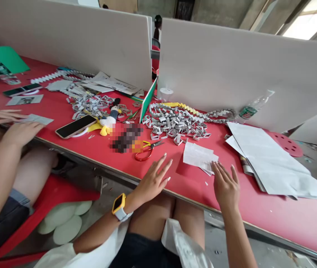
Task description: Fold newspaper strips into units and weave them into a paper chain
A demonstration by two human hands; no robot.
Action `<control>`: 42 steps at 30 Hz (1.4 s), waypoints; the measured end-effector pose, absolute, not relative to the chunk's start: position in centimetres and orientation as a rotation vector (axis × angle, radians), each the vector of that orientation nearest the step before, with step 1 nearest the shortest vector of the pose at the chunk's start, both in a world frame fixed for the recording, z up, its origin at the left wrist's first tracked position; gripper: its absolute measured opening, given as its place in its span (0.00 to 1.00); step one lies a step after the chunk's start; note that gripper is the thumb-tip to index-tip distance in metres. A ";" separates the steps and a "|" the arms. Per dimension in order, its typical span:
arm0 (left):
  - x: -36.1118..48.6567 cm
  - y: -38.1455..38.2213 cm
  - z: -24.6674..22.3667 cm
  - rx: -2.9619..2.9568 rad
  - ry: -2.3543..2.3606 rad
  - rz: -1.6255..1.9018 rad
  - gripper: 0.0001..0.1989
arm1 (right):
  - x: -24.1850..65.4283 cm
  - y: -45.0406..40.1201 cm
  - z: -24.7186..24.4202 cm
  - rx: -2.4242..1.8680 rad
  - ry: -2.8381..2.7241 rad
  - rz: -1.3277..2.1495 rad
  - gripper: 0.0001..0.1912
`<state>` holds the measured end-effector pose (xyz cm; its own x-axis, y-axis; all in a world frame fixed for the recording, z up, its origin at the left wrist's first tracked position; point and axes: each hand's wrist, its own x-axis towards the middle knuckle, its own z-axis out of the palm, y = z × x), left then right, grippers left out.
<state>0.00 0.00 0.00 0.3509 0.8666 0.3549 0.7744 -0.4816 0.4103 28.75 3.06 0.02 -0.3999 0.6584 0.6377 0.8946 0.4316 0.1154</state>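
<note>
My left hand [153, 181] is open over the front edge of the red table, fingers apart, with a yellow-cased watch on its wrist. Just beyond its fingertips lie scissors [156, 144] with red and yellow handles. My right hand [227, 186] is open too, its fingers stretched forward and nothing held. Its fingertips are at the right edge of a few small white paper sheets [199, 154]; whether they touch, I cannot tell. Behind the sheets spreads a heap of small folded paper links [175, 124], with a linked chain of yellow and grey folded paper [187, 108] along its back.
Large white sheets [270, 160] lie at right, a plastic bottle [249, 109] behind them. A phone [76, 125], a plush toy [109, 121] and another link heap [88, 106] are left. A co-worker's hands [24, 130] rest far left. Grey partitions [231, 70] bound the back.
</note>
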 end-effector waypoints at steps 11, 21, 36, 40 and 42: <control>-1.2 -1.3 -1.1 2.407 1.339 0.783 0.10 | 25.5 -1.6 -0.9 -1.166 -2.299 0.235 0.14; 2.0 -0.3 -2.8 2.040 1.974 1.226 0.16 | 23.1 1.0 -0.1 -1.603 -1.838 0.522 0.08; 2.0 0.4 -2.4 2.039 2.076 0.946 0.13 | 19.4 1.5 -0.8 -2.049 -1.686 0.202 0.11; 1.9 0.7 -2.4 2.057 2.056 0.922 0.13 | 19.1 1.5 -0.8 -2.067 -1.711 0.162 0.11; 1.9 0.8 -2.4 2.066 2.052 0.918 0.13 | 19.0 1.5 -0.9 -2.075 -1.730 0.132 0.10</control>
